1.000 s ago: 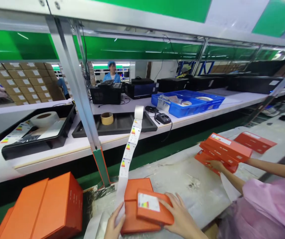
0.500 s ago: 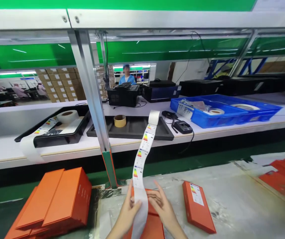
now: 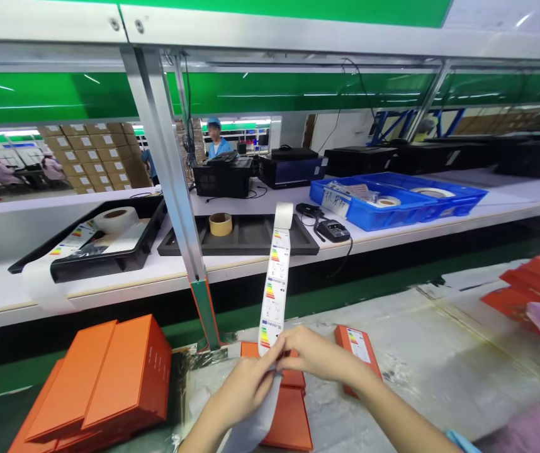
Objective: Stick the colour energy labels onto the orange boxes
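A strip of energy labels (image 3: 274,289) hangs from a label roll (image 3: 283,216) at the shelf edge and runs down to my hands. My left hand (image 3: 246,393) grips the strip's lower part, its thumb pointing up at the lowest visible label. Reaching in from the right, my right hand (image 3: 305,353) pinches at that same label's edge, fingertips touching my left hand; the exact grip is partly hidden. Bare backing paper (image 3: 251,431) trails below. Under the hands lie orange boxes (image 3: 291,425). To the right, another orange box (image 3: 359,349) carries an energy label on top.
Orange boxes (image 3: 109,377) are stacked at left beside the metal post (image 3: 168,163). The shelf holds a black tray (image 3: 69,270), a tape roll (image 3: 220,224), a charger (image 3: 333,231) and blue bins (image 3: 374,217). A co-worker's pink sleeve (image 3: 534,425) shows at lower right.
My right hand has moved up and left from beside the strip to the lowest label, meeting my left hand. The strip hangs straighter. A pink sleeve has come in at right.
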Tool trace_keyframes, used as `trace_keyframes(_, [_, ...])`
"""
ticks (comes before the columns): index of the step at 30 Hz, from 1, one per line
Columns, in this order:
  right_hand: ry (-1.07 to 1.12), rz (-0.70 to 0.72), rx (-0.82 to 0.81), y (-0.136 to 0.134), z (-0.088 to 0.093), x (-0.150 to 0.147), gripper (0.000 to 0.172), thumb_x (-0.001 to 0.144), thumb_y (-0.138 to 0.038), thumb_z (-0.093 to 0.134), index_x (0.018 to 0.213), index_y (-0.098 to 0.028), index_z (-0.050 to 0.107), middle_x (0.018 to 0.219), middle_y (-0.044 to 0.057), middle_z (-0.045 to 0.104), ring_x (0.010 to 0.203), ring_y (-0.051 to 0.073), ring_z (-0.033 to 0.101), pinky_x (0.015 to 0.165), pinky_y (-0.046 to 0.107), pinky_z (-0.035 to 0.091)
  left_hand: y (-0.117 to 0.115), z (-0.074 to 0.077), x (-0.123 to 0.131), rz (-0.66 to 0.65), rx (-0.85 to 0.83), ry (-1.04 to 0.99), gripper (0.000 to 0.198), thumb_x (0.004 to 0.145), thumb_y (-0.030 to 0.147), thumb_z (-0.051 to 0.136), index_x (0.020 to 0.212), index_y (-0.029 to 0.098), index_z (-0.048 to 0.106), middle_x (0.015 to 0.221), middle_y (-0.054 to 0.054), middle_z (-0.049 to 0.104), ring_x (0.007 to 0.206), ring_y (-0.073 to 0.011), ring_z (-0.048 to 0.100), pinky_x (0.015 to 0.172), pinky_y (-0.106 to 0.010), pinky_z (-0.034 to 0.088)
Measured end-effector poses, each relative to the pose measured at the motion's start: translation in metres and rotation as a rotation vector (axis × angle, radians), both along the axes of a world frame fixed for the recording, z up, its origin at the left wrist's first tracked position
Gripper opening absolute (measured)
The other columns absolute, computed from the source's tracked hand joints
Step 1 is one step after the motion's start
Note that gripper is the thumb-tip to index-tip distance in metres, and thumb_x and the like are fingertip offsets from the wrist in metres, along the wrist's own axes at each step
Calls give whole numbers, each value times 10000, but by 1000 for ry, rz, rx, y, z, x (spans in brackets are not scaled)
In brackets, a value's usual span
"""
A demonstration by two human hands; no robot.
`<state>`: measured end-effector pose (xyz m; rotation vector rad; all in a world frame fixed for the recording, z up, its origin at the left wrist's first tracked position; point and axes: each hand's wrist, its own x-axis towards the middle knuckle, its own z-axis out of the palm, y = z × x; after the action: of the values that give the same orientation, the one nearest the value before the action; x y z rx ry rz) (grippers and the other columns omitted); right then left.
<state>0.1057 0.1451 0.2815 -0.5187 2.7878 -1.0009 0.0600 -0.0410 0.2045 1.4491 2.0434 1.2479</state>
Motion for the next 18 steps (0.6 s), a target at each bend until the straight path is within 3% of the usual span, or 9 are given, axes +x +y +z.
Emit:
trace_keyframes(1, [37,-43,-1,9,4,0,184,859,-216,499,759,-183,650,812,-21,608,753,112,565,675,182,397,-4,0,-1,-30,-17,6,567,879,162,351,1429,270,266,1007,-40,639,827,-174,596,804,-272,461])
trace_keyframes(3, [252,-319,32,32,6,4,314,874,-379,449,729,-173,636,775,17,585,722,136,542,651,215,383,-13,-14,-11,-39,-30,-21,554,833,94,346,1341,297,438,1051,-12,636,899,-165,599,859,-264,450])
trace_keyframes(5, [410,-694,77,56,-5,15,436,855,-539,409,771,-173,631,678,35,543,637,148,503,602,241,359,-25,-48,-29,62,-66,-70,517,781,56,356,1174,274,611,1115,17,618,1019,-165,578,941,-265,416])
trace_keyframes(7, [259,-864,36,70,-30,31,497,824,-609,383,805,-169,614,551,20,486,516,142,455,533,244,336,-36,-95,-48,271,-203,-101,454,764,76,384,1074,242,671,1073,3,637,1043,-192,574,974,-306,401])
trace_keyframes(10, [-219,-670,-157,66,-80,52,458,773,-564,414,741,-139,583,617,52,562,557,170,536,536,241,402,-44,-166,-64,412,-297,-169,415,752,87,386,1016,172,695,1043,-56,646,1033,-231,580,966,-364,404])
trace_keyframes(12, [-326,-559,-175,52,-108,59,361,728,-443,476,775,-118,626,781,80,609,700,187,584,627,234,449,-39,-200,-65,454,-317,-225,389,733,92,411,989,130,702,1031,-83,647,1034,-246,577,976,-373,396])
trace_keyframes(15, [-326,-554,-143,36,-132,54,431,671,-354,534,997,-100,654,923,89,598,795,185,581,697,227,454,-18,-226,-62,494,-263,-319,401,769,183,441,1088,58,650,1120,-127,604,1095,-258,538,1014,-371,368])
trace_keyframes(18, [-229,-705,-156,38,-149,39,522,695,-383,498,1125,-98,577,768,49,591,697,171,552,655,246,420,6,-235,-65,493,-122,-430,480,836,335,393,1159,47,601,1189,-122,567,1116,-227,525,1014,-328,382])
